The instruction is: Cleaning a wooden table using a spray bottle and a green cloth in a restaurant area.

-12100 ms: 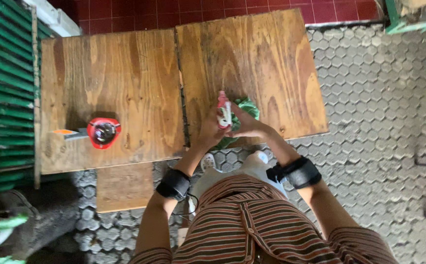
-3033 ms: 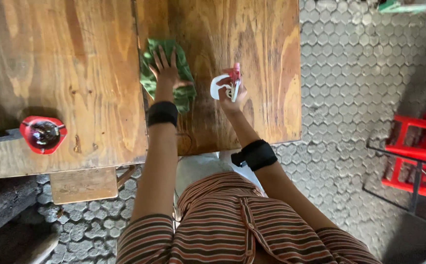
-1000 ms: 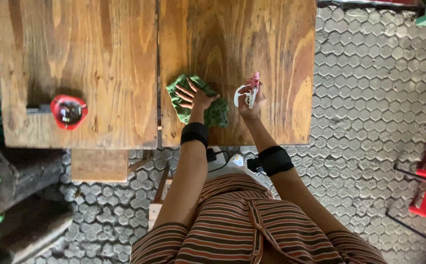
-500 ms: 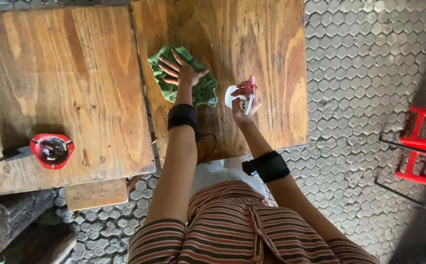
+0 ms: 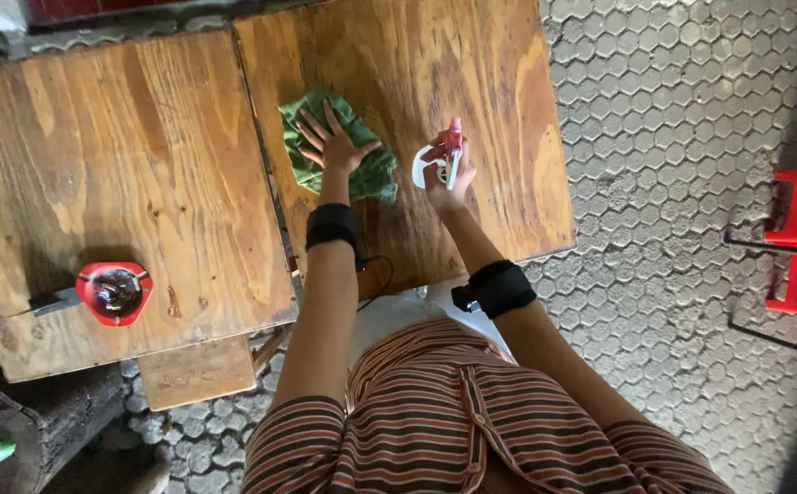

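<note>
The left hand point(image 5: 332, 146) lay flat, fingers spread, pressing a crumpled green cloth point(image 5: 339, 151) onto the right-hand wooden plank table point(image 5: 508, 137) — gripping nothing, only bearing down. Just right of the cloth, the right hand point(image 5: 444, 174) was closed around a small white spray bottle with a red nozzle point(image 5: 446, 157), held upright above the board. This looked like the wiping step; the next stroke would call for steady pressure across the wood. Well left of the cloth, a round red ashtray point(image 5: 114, 291) sat on the neighbouring table point(image 5: 96, 155).

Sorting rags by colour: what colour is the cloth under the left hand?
Green, seen in the head view: the cloth lies crumpled under the left hand on the wooden table.
</note>
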